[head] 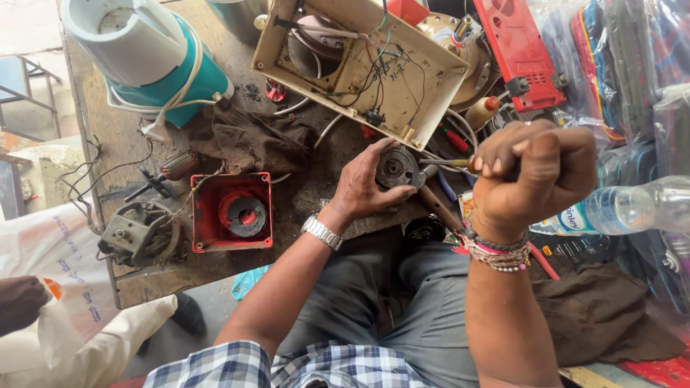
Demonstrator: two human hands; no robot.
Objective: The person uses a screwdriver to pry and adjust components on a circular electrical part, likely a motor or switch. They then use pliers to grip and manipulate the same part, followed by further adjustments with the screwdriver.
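Observation:
My left hand (365, 185) presses on a round grey metal motor part (394, 169) at the near edge of the wooden workbench (129, 144), fingers curled around its rim. My right hand (528, 172) is raised in a fist, closed on a thin tool handle (460, 164) whose yellowish shaft points left toward the motor part. A metal watch is on my left wrist and beaded bracelets circle my right. A wooden-handled tool (438, 207) lies just under the part.
A cream appliance housing (359, 65) with loose wires lies upside down behind the hands. A red square casing (231, 211), a bare motor (140, 233), a teal-and-white appliance (154, 57), a plastic bottle (625, 208) and another person's hand (20, 302) are around.

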